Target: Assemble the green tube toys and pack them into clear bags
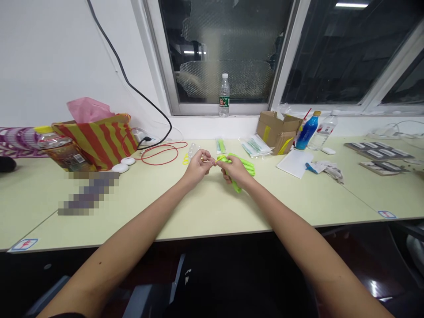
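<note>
Above the pale table, my right hand is wrapped round a bright green item with a yellow part at its top. My left hand meets it from the left, fingertips pinched at the yellow part; whatever lies between those fingertips is too small to make out. More bright green material lies just behind and right of my right hand. Behind my left hand are a clear plastic piece and a yellow piece. A small green packet lies farther back.
A striped bag, a brown bottle and a red cable are at the left. To the right are plastic packets, a cardboard box, a blue bottle, white paper and gloves.
</note>
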{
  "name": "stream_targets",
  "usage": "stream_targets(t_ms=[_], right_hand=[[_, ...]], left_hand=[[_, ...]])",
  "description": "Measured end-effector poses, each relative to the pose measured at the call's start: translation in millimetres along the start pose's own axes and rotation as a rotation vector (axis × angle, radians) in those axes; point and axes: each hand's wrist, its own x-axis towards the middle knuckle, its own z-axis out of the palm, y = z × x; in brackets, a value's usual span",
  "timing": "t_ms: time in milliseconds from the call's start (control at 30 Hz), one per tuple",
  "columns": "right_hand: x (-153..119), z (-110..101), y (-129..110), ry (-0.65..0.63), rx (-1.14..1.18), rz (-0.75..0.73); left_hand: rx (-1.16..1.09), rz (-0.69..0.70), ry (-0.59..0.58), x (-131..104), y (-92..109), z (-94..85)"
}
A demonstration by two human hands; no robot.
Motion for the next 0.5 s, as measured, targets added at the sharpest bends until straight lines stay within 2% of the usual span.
stream_targets(t_ms=[67, 233, 367, 500], right_hand=[[-4, -2, -6, -0.002, 0.107, -0.003], [-18, -4, -15, -0.211, 0.295, -0.070], [-25, -2, -15, -0.325, 0.250, -0.095], [-28, -5, -13, -0.395, 0.070, -0.070]], left_hand=[[-0.035, -0.013, -0.010, 0, 0, -0.5], [-0.059, 0.032, 0.006, 1, 4, -0.3], [0.035, 0.106, 0.040, -2, 7, -0.6], [0.264, 0.215, 0.054, -8, 11, -1.1]])
